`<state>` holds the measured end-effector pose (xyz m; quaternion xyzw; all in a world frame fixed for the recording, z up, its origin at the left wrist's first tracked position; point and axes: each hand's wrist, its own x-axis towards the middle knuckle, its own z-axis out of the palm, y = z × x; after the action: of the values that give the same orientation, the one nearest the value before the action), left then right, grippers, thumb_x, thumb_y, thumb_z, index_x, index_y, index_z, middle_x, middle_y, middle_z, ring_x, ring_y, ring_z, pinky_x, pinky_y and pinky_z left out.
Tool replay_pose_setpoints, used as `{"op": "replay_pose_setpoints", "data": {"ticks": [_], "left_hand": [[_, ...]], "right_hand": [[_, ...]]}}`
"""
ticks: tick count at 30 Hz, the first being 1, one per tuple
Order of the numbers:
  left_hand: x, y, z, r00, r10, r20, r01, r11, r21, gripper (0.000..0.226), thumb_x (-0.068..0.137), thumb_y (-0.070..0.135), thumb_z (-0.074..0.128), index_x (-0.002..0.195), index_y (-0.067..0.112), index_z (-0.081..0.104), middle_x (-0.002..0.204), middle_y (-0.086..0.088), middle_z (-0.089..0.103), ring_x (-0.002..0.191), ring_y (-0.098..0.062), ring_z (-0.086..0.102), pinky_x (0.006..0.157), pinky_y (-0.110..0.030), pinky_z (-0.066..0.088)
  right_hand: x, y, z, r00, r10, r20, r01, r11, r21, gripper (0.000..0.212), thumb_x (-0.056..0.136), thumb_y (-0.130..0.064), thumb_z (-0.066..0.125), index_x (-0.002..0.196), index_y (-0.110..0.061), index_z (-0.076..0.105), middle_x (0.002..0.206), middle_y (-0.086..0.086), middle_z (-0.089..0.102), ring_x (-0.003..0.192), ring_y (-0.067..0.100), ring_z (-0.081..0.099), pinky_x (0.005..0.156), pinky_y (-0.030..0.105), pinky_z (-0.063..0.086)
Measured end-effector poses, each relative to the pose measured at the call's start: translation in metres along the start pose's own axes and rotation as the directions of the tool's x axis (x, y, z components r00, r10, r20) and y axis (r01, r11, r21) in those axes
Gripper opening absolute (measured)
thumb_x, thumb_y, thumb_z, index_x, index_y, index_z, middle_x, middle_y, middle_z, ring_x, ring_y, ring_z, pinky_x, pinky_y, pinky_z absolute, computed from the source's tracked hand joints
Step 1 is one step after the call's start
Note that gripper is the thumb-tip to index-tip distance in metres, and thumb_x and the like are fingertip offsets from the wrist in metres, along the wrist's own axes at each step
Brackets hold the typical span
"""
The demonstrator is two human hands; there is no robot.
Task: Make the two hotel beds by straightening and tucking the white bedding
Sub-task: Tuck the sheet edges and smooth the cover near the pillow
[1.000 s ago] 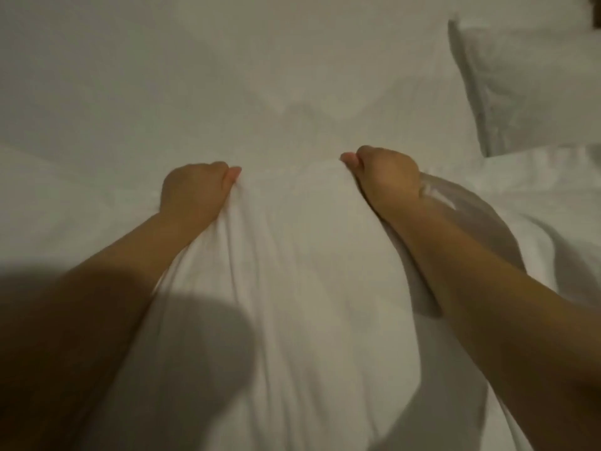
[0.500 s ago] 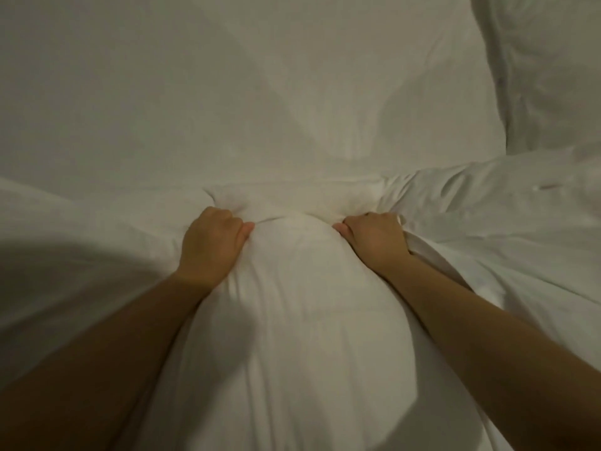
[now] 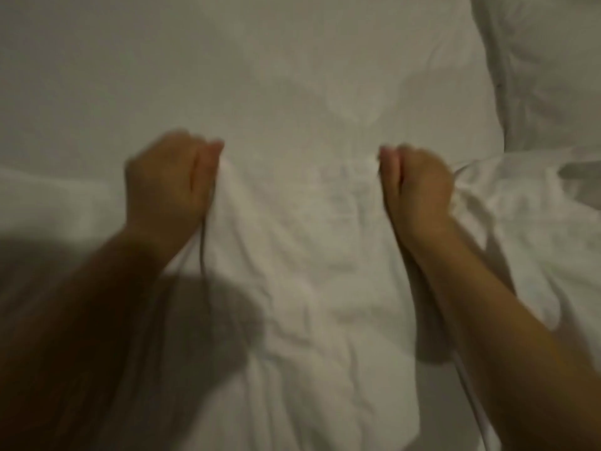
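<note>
Nearest the person, the white duvet (image 3: 292,288) lies crumpled between the two forearms, with a dark shadow (image 3: 195,320) on it just inside the left wrist. The cloth runs up from there to both fists.

The left hand (image 3: 169,180) is curled tight on a bunch of duvet, thumb pressed along the gathered fold. The right hand (image 3: 419,187) does the same on its side, fingers closed round the cloth. The two fists sit level and well apart, so neither is nearer to the work than the other. The left one is blurred, so how its fingers lie cannot be told exactly.

The stretch of duvet between the thumbs is the top edge, and it runs crosswise from fist to fist. It looks slack and wrinkled there, not taut. More duvet is heaped outside the right hand.

Beyond the knuckles lies the flat bare sheet (image 3: 260,70), smooth apart from faint creases. Further off, beyond and outside the right hand, sits a pillow (image 3: 549,70).

The next move probably turns on this: the uncovered sheet is straight ahead of both hands, with the pillow off to the right. An even pull away from the body would likely carry the edge squarely over it.
</note>
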<state>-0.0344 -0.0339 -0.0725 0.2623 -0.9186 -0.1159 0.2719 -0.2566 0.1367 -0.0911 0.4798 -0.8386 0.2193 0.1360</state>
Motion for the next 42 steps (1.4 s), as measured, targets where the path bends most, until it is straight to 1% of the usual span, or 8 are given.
{"op": "replay_pose_setpoints", "data": {"ticks": [2, 6, 9, 19, 26, 34, 39, 42], "left_hand": [[0.033, -0.013, 0.003, 0.999, -0.023, -0.03, 0.025, 0.997, 0.069, 0.048, 0.101, 0.025, 0.035, 0.065, -0.002, 0.052, 0.061, -0.023, 0.049, 0.063, -0.033, 0.042, 0.057, -0.032, 0.016], [0.034, -0.048, 0.069, 0.945, -0.153, 0.289, 0.111, 0.981, 0.158, 0.062, 0.1, 0.038, 0.029, 0.076, -0.008, 0.062, 0.077, -0.03, 0.057, 0.071, -0.042, 0.057, 0.06, -0.042, 0.039], [0.012, -0.053, 0.102, 0.891, -0.129, 0.435, 0.08, 0.988, 0.13, 0.052, 0.096, 0.03, 0.043, 0.07, -0.01, 0.062, 0.074, -0.027, 0.056, 0.067, -0.042, 0.056, 0.061, -0.043, 0.041], [-0.059, -0.03, 0.098, 0.864, -0.187, 0.468, 0.16, 0.982, 0.097, 0.051, 0.09, 0.036, 0.034, 0.062, -0.002, 0.055, 0.065, -0.019, 0.056, 0.058, -0.035, 0.054, 0.058, -0.041, 0.046], [-0.059, -0.02, 0.107, 0.859, -0.301, 0.415, 0.304, 0.951, 0.059, 0.031, 0.083, 0.01, 0.069, 0.064, -0.007, 0.052, 0.068, -0.026, 0.055, 0.061, -0.041, 0.053, 0.061, -0.045, 0.044], [-0.057, -0.024, 0.111, 0.844, -0.418, 0.335, 0.454, 0.891, -0.032, 0.023, 0.092, 0.018, 0.059, 0.082, -0.001, 0.052, 0.083, -0.023, 0.052, 0.079, -0.037, 0.049, 0.071, -0.039, 0.034], [-0.033, -0.03, 0.075, 0.886, -0.444, 0.132, 0.459, 0.879, -0.126, 0.026, 0.096, 0.029, 0.048, 0.09, 0.005, 0.05, 0.089, -0.003, 0.046, 0.07, -0.006, 0.036, 0.068, -0.013, 0.025], [-0.017, -0.041, 0.087, 0.88, -0.425, 0.212, 0.445, 0.894, -0.051, 0.04, 0.096, 0.038, 0.044, 0.096, 0.0, 0.053, 0.094, -0.015, 0.056, 0.078, -0.029, 0.051, 0.069, -0.023, 0.028]], "right_hand": [[0.036, -0.002, 0.0, 0.998, 0.024, -0.056, -0.027, 0.998, -0.052, 0.046, 0.096, -0.027, 0.04, 0.061, -0.002, 0.056, 0.053, 0.022, 0.055, 0.047, 0.036, 0.052, 0.049, 0.03, 0.029], [0.051, 0.015, 0.05, 0.891, 0.119, 0.439, -0.034, 0.98, -0.196, 0.052, 0.103, -0.038, 0.029, 0.097, 0.0, 0.064, 0.094, 0.026, 0.066, 0.09, 0.041, 0.059, 0.076, 0.041, 0.032], [0.023, 0.031, 0.087, 0.792, 0.042, 0.609, 0.086, 0.98, -0.181, 0.048, 0.104, -0.034, 0.034, 0.095, 0.001, 0.065, 0.095, 0.025, 0.067, 0.09, 0.04, 0.06, 0.078, 0.042, 0.036], [-0.066, 0.027, 0.096, 0.891, -0.042, 0.452, 0.116, 0.984, -0.137, 0.051, 0.092, -0.037, 0.04, 0.048, -0.015, 0.057, 0.043, 0.006, 0.054, 0.038, 0.025, 0.05, 0.048, 0.024, 0.026], [-0.072, 0.027, 0.116, 0.934, -0.038, 0.356, 0.112, 0.976, -0.189, 0.047, 0.087, -0.035, 0.042, 0.048, -0.017, 0.06, 0.043, 0.002, 0.056, 0.039, 0.022, 0.051, 0.051, 0.022, 0.037], [-0.064, 0.026, 0.118, 0.952, -0.013, 0.307, 0.079, 0.976, -0.203, 0.048, 0.087, -0.035, 0.043, 0.047, -0.014, 0.062, 0.042, 0.007, 0.055, 0.038, 0.024, 0.053, 0.049, 0.023, 0.042], [-0.025, 0.028, 0.078, 0.988, -0.03, 0.149, 0.048, 0.992, -0.12, 0.049, 0.095, -0.027, 0.039, 0.058, -0.004, 0.058, 0.049, 0.018, 0.055, 0.046, 0.033, 0.051, 0.055, 0.033, 0.042], [-0.001, 0.029, 0.078, 0.966, -0.016, 0.259, 0.056, 0.987, -0.15, 0.052, 0.1, -0.033, 0.034, 0.07, -0.001, 0.062, 0.063, 0.022, 0.061, 0.061, 0.038, 0.055, 0.067, 0.039, 0.038]]}}
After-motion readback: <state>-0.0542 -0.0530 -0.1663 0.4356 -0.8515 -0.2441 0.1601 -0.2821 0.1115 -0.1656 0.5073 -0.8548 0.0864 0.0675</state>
